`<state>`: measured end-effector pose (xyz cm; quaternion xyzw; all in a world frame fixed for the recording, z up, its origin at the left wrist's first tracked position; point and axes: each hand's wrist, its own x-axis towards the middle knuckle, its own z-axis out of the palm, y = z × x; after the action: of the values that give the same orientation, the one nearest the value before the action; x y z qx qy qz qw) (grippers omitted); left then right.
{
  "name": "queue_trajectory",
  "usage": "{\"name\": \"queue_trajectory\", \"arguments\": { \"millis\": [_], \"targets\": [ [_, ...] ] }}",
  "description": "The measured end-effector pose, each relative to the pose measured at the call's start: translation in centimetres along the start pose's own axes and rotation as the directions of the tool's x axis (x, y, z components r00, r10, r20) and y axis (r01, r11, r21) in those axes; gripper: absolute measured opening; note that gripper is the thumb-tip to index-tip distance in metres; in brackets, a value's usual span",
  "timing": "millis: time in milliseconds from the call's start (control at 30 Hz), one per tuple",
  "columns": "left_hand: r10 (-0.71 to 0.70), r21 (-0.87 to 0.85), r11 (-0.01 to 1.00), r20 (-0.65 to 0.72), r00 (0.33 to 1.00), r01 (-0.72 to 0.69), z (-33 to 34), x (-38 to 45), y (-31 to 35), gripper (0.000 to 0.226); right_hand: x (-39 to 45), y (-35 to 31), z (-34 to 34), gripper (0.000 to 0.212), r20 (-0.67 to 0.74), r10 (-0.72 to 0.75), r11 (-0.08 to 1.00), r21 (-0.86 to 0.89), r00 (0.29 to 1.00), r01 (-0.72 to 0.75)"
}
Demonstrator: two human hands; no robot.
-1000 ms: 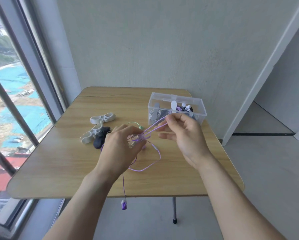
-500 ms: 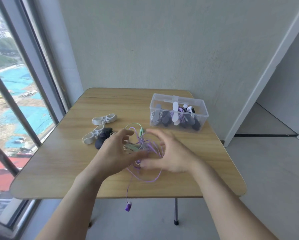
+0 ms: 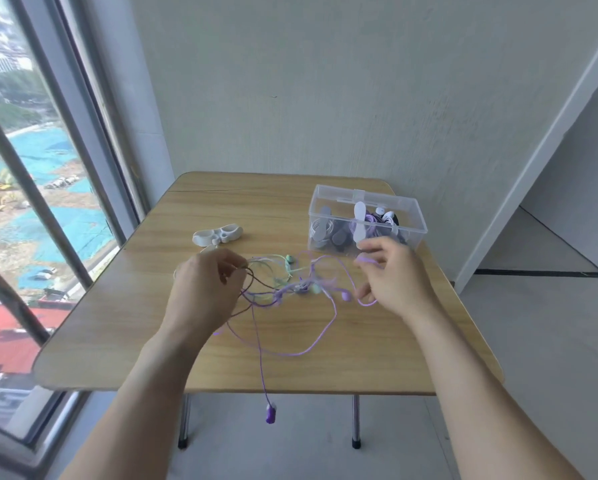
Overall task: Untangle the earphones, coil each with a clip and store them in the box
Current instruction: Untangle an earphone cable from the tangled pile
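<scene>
- Step in hand, as I read it: pulling the purple earphone cord (image 3: 320, 336) free of the tangle (image 3: 297, 287).
- Left hand (image 3: 204, 292) over the table (image 3: 117, 334); its fingers pinch dark and pale-green strands at the knot's 9 o'clock side.
- Right hand (image 3: 392, 280) at 3 o'clock of the knot, fingers curled round a purple loop.
- Advice: draw the hands apart gently, feed slack in. A hard tug would likely cinch the knot.
- Better to trace the purple line from its free end than to pull mid-loop.
- The purple plug (image 3: 270, 414) hangs off the table's near edge at 6 o'clock. Its weight may drag on the cord, so lifting it onto the table first would help.
- The tangle: thin cords, purple, mint and one dark, crossed at mid-table. Small earbuds show near the knot.
- Clear box (image 3: 408, 209) at 1 o'clock, lid off, coiled sets already inside.
- White clip (image 3: 217, 234) lies at 11 o'clock, untouched.
</scene>
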<state>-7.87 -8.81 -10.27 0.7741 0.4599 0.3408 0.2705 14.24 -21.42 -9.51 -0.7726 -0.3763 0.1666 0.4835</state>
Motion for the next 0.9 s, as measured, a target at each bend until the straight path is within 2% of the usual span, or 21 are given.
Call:
{"name": "queue_trajectory", "arguments": {
  "millis": [67, 133, 233, 300, 367, 467, 533, 567, 600, 667, 733, 767, 833, 900],
  "targets": [
    [-0.064, -0.025, 0.998, -0.106, 0.992, 0.061, -0.4, 0.4, -0.3, 0.008, 0.5, 0.3, -0.9, 0.013, -0.079, 0.067, 0.997, 0.044, 0.995, -0.063],
    [-0.130, -0.065, 0.991, -0.182, 0.975, 0.120, -0.7, 0.8, -0.7, 0.008, 0.7, 0.4, -1.7, 0.021, -0.086, 0.161, 0.983, 0.102, 0.983, -0.152],
    [-0.189, -0.075, 0.981, -0.190, 0.963, 0.177, -0.9, 1.0, -1.2, 0.010, 0.6, 0.5, -2.2, 0.024, -0.042, 0.252, 0.963, 0.110, 0.967, -0.246],
    [-0.198, -0.059, 0.980, -0.159, 0.967, 0.191, -0.8, 0.8, -1.2, 0.009, 0.7, 0.7, -2.1, 0.029, -0.056, 0.258, 0.966, -0.006, 0.965, -0.258],
    [-0.193, -0.039, 0.981, -0.125, 0.973, 0.189, -0.8, 0.6, -1.0, 0.016, 0.4, 0.3, -1.6, 0.041, -0.090, 0.183, 0.966, -0.168, 0.979, -0.196],
    [-0.209, 0.042, 0.976, -0.065, 0.976, 0.212, -0.8, 0.1, -0.3, 0.033, -0.7, -0.8, 0.1, 0.030, -0.062, -0.081, 0.980, -0.189, 0.995, 0.068],
    [-0.168, 0.099, 0.980, -0.054, 0.984, 0.173, -0.7, -0.5, 0.6, 0.034, -1.3, -1.2, 1.5, 0.038, 0.093, -0.252, 0.944, -0.195, 0.963, 0.265],
    [-0.122, 0.076, 0.989, -0.043, 0.992, 0.125, -0.7, -0.8, 1.2, 0.034, -1.5, -1.2, 2.3, 0.042, 0.200, -0.305, 0.916, -0.206, 0.931, 0.345],
    [-0.061, 0.018, 0.998, -0.017, 0.998, 0.062, -0.6, -1.1, 1.6, 0.038, -1.7, -1.2, 3.1, 0.043, 0.289, -0.329, 0.892, -0.216, 0.899, 0.396],
    [0.080, -0.098, 0.993, 0.108, 0.991, -0.070, -0.3, -1.8, 2.6, 0.042, -1.8, -1.1, 4.5, 0.030, 0.358, -0.343, 0.873, -0.219, 0.869, 0.435],
    [0.175, -0.103, 0.983, 0.256, 0.951, -0.153, 0.4, -2.4, 2.9, 0.042, -1.9, -1.3, 5.4, 0.010, 0.319, -0.364, 0.876, -0.201, 0.875, 0.438],
    [0.194, -0.051, 0.981, 0.283, 0.939, -0.187, 0.9, -2.5, 2.6, 0.036, -1.9, -1.5, 5.5, 0.010, 0.280, -0.377, 0.882, -0.183, 0.883, 0.435],
    [0.209, 0.053, 0.972, 0.249, 0.946, -0.229, 1.6, -2.3, 2.0, 0.015, -1.6, -2.1, 5.2, 0.016, 0.172, -0.377, 0.912, -0.103, 0.910, 0.397],
    [0.201, 0.049, 0.976, 0.174, 0.964, -0.212, 1.6, -1.9, 1.7, 0.008, -1.5, -3.0, 4.4, 0.020, 0.040, -0.344, 0.939, 0.021, 0.938, 0.344]
  ]
}}
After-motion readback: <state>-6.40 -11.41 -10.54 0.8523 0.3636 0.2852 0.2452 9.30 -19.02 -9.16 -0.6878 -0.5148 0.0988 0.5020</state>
